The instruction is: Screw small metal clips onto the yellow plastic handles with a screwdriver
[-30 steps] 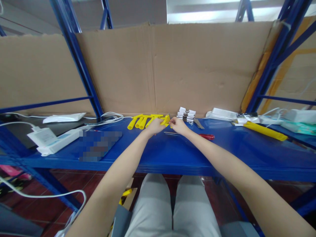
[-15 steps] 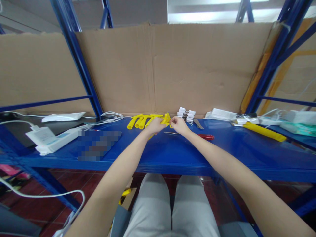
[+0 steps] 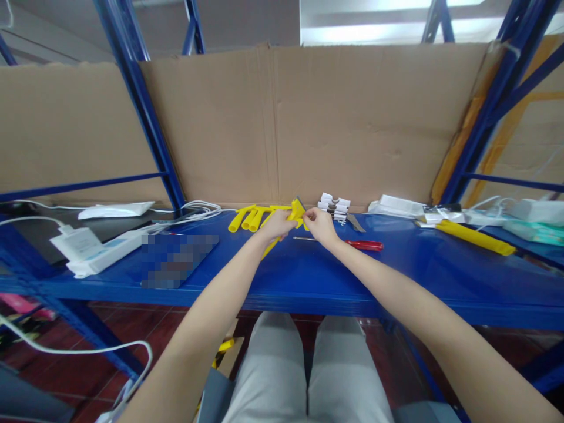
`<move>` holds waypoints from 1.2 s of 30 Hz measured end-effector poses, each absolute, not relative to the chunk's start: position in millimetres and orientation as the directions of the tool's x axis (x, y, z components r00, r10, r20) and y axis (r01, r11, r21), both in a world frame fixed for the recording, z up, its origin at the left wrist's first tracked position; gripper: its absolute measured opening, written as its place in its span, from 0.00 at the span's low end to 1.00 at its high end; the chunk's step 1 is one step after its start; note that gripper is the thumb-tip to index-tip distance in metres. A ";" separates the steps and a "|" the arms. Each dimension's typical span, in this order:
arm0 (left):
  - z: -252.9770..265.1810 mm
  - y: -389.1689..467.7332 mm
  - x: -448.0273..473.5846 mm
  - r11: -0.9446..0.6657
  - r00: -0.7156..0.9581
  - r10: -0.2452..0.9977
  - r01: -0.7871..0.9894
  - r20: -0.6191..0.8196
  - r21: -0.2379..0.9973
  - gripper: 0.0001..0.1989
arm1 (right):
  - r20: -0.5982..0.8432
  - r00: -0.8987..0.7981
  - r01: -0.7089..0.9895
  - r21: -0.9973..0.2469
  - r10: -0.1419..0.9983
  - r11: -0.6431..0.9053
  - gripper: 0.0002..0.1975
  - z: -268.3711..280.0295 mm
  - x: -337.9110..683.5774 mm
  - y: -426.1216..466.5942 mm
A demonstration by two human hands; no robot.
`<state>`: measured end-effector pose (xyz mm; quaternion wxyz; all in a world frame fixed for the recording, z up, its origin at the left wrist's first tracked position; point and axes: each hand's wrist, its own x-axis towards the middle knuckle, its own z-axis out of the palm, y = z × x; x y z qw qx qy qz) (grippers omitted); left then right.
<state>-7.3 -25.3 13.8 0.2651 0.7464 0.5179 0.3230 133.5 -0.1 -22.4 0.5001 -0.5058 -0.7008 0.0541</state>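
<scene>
One yellow tool (image 3: pixel 296 208) | left hand (image 3: pixel 277 226): holding | right hand (image 3: pixel 321 225): alongside

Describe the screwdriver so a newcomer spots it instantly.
Start at the blue tabletop, then find the right hand over it. The screwdriver lies crosswise beneath its wrist, partly hidden, thin shaft pointing left. Its red handle sets it apart from the yellow tools nearby.

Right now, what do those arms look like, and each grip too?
The left arm and right arm look bare, with no sleeve, watch or cable showing. The left grip and right grip are gloveless hands; any rings are too small to tell.
</scene>
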 end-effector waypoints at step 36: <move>4.1 -6.7 -18.6 -0.280 0.284 0.951 0.622 0.123 0.731 0.08 | 0.308 0.014 0.966 -0.248 0.951 0.066 0.11 -3.9 226.8 22.4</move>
